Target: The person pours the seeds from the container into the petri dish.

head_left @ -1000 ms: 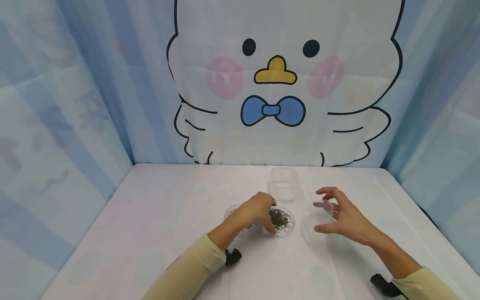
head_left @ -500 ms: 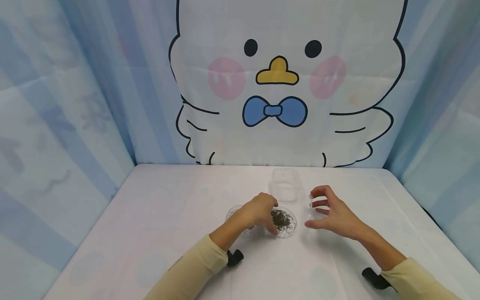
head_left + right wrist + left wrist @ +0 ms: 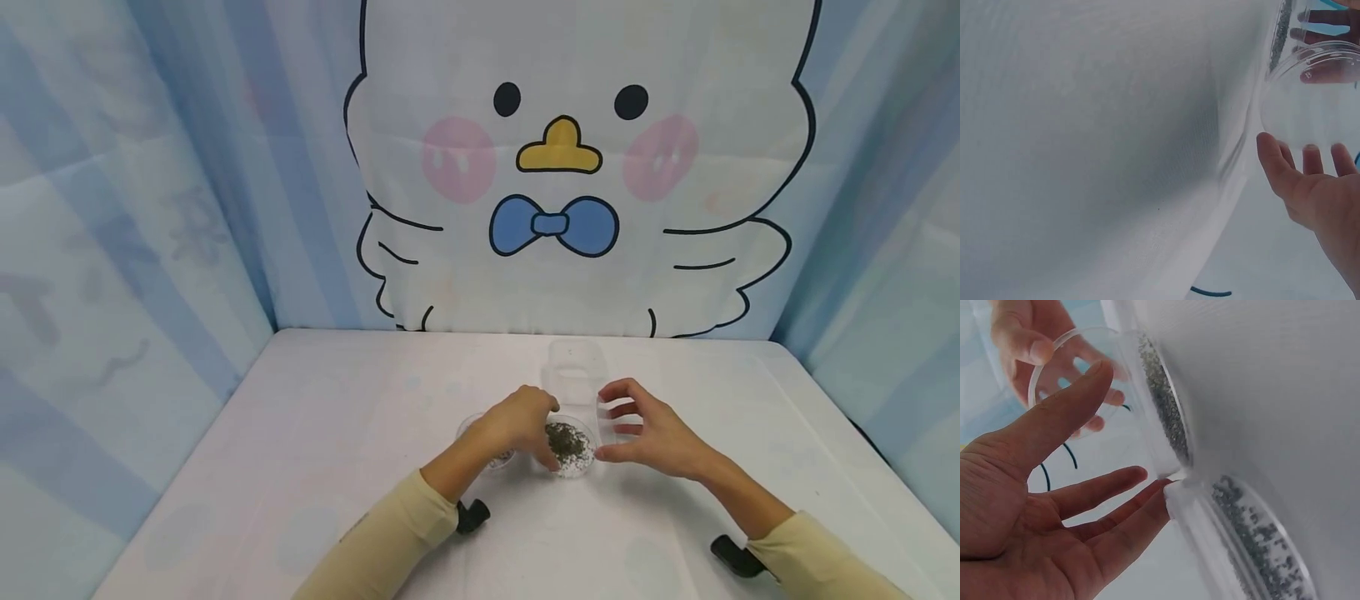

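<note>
A clear round dish (image 3: 576,473) with dark green flakes lies on the table. My left hand (image 3: 517,427) is at its left side, thumb and fingers spread. In the left wrist view, some fingertips touch near where this dish meets a second clear dish (image 3: 1200,532), which holds dark bits and is partly hidden by my hand in the head view. My right hand (image 3: 654,435) holds a clear round lid (image 3: 1310,109) on edge by its rim, fingers and thumb spread around it. The lid stands tilted just right of the flake dish.
A clear rectangular plastic box (image 3: 577,360) stands behind the dishes. The white-covered table (image 3: 337,467) reaches a printed curtain (image 3: 465,275) at the back. Black wrist mounts (image 3: 472,517) sit near both sleeves.
My right hand has moved left with the lid, bringing it next to the flake dish, and the lid has turned to edge-on. My left hand has stayed at the dish.
</note>
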A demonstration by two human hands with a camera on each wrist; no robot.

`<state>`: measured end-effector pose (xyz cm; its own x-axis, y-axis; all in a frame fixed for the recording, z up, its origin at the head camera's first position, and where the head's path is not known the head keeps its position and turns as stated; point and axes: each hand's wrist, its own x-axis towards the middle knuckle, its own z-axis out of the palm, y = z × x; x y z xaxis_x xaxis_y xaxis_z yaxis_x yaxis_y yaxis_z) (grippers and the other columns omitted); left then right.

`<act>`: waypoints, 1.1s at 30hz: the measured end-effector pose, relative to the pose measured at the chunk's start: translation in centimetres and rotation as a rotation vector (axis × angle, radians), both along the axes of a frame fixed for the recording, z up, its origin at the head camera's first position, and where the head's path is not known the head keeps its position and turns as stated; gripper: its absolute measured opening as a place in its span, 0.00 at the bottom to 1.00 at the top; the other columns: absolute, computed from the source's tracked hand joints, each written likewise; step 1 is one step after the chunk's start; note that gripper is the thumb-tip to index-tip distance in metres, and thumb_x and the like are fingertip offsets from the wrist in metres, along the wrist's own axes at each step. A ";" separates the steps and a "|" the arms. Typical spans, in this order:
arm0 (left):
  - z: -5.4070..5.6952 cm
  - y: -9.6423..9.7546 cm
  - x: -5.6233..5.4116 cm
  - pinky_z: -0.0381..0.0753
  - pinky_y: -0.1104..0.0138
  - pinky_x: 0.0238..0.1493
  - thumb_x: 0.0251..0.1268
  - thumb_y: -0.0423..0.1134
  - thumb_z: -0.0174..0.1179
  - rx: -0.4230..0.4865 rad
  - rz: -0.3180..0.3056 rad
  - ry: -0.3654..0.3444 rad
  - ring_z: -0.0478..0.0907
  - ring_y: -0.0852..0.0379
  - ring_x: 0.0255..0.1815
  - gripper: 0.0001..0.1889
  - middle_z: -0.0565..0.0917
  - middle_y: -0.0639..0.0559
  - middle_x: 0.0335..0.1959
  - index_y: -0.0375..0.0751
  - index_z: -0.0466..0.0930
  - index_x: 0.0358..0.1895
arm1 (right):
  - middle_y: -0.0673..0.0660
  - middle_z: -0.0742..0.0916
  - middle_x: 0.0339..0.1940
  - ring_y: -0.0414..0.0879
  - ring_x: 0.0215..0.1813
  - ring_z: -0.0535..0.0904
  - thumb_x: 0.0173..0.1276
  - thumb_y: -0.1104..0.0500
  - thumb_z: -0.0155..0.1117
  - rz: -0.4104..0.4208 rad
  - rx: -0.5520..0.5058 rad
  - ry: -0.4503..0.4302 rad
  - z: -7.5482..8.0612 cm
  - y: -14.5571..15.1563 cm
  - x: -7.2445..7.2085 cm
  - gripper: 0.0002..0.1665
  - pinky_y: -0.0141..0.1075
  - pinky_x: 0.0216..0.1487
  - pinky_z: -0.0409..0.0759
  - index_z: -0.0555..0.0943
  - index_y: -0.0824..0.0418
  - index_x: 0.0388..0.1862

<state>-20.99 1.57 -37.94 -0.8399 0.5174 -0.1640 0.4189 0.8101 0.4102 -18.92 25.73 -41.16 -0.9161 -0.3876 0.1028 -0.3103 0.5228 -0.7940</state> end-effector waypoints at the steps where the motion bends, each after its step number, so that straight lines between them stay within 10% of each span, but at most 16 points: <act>1: 0.1 -0.1 0.0 0.80 0.62 0.66 0.43 0.46 0.86 -0.001 0.004 -0.001 0.78 0.49 0.66 0.42 0.84 0.47 0.62 0.38 0.81 0.66 | 0.61 0.77 0.65 0.62 0.64 0.79 0.53 0.56 0.86 0.009 -0.005 0.001 0.0 -0.1 -0.1 0.45 0.52 0.63 0.83 0.70 0.61 0.65; 14: 1.3 -1.9 -0.2 0.84 0.64 0.54 0.48 0.46 0.84 0.011 0.049 -0.006 0.81 0.53 0.59 0.41 0.84 0.47 0.59 0.41 0.79 0.68 | 0.59 0.81 0.64 0.58 0.59 0.80 0.53 0.51 0.86 0.125 0.099 0.132 -0.1 -2.1 -1.2 0.45 0.50 0.58 0.84 0.73 0.60 0.66; 33: 2.7 -9.4 -0.8 0.84 0.51 0.62 0.55 0.41 0.80 0.027 0.109 0.017 0.80 0.43 0.62 0.35 0.84 0.39 0.60 0.39 0.79 0.68 | 0.53 0.82 0.62 0.57 0.64 0.73 0.49 0.51 0.87 0.233 0.357 0.256 -0.8 -3.5 -1.7 0.30 0.56 0.63 0.75 0.83 0.50 0.50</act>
<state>-21.80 -7.85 -35.28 -0.8940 0.4267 -0.1366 0.3358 0.8399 0.4263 -20.60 22.22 -41.97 -0.7638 -0.6309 0.1367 -0.6128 0.6421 -0.4607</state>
